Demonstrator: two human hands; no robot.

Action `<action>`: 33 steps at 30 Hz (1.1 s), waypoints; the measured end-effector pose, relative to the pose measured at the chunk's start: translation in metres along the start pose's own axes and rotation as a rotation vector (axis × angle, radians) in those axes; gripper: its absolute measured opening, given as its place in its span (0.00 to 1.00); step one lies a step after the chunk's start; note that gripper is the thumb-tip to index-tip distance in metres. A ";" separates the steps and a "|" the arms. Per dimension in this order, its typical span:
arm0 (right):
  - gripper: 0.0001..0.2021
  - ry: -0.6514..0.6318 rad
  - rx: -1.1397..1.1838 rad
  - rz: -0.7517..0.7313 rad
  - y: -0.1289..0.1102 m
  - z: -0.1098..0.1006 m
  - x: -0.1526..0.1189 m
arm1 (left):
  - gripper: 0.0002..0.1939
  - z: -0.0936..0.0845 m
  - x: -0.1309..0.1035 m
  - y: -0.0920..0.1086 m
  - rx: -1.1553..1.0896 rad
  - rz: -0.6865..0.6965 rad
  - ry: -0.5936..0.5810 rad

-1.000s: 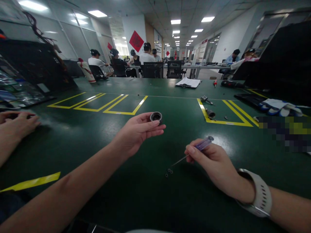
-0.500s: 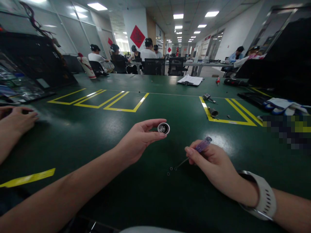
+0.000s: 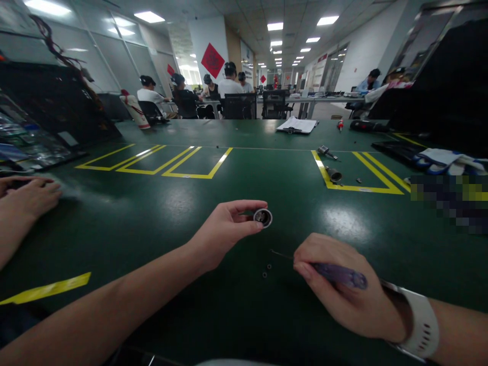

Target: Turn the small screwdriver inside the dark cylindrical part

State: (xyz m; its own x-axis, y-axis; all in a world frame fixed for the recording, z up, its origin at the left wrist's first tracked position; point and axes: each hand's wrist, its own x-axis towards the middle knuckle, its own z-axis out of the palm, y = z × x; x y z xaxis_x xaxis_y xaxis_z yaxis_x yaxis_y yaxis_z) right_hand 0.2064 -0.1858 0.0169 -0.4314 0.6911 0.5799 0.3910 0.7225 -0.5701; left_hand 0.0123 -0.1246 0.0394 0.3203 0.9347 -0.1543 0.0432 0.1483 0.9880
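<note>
Between thumb and fingers my left hand (image 3: pixel 223 231) grips a round metal connector (image 3: pixel 268 218), its open end with contacts inside turned toward me. A screwdriver (image 3: pixel 339 275) with a see-through purple handle is in my right hand (image 3: pixel 335 251), its thin shaft pointing left above the table. The tip is just below the connector, apart from it; whether a small part sits on the tip is too small to tell. Two small dark ring-shaped parts, an upper ring (image 3: pixel 269 266) and a lower ring (image 3: pixel 264 275), lie on the green table (image 3: pixel 183 315) below the tip.
Another person's hand (image 3: pixel 32 198) rests at the left edge. Inside yellow tape at right lie a metal shell (image 3: pixel 334 175) and another metal piece (image 3: pixel 326 151). Farther back are a clipboard (image 3: pixel 297 125) and a red-tipped tool (image 3: pixel 340 125); gloves (image 3: pixel 450 161) lie far right.
My right hand has tilted the screwdriver flatter and lifted its tip off the table. One of three small rings is gone from its spot. The connector has shifted slightly right and lower in view.
</note>
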 end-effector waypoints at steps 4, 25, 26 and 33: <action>0.07 0.103 -0.075 -0.273 0.003 -0.001 -0.001 | 0.21 0.003 -0.003 0.000 -0.002 -0.008 -0.024; 0.02 0.067 -0.321 -0.321 0.000 0.003 0.004 | 0.13 0.013 -0.006 -0.008 0.052 0.054 0.039; 0.02 0.069 -0.323 -0.325 0.000 0.003 0.004 | 0.13 0.013 -0.006 -0.008 0.053 0.057 0.043; 0.02 0.089 -0.354 -0.323 -0.001 0.004 0.005 | 0.13 0.016 -0.006 -0.003 0.039 0.007 0.060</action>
State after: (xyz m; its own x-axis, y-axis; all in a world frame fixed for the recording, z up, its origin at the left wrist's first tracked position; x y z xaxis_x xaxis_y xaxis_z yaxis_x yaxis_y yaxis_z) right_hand 0.2009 -0.1832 0.0179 -0.5112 0.4178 0.7511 0.5079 0.8518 -0.1281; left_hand 0.0258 -0.1359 0.0373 0.2631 0.9536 -0.1466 0.0787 0.1302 0.9884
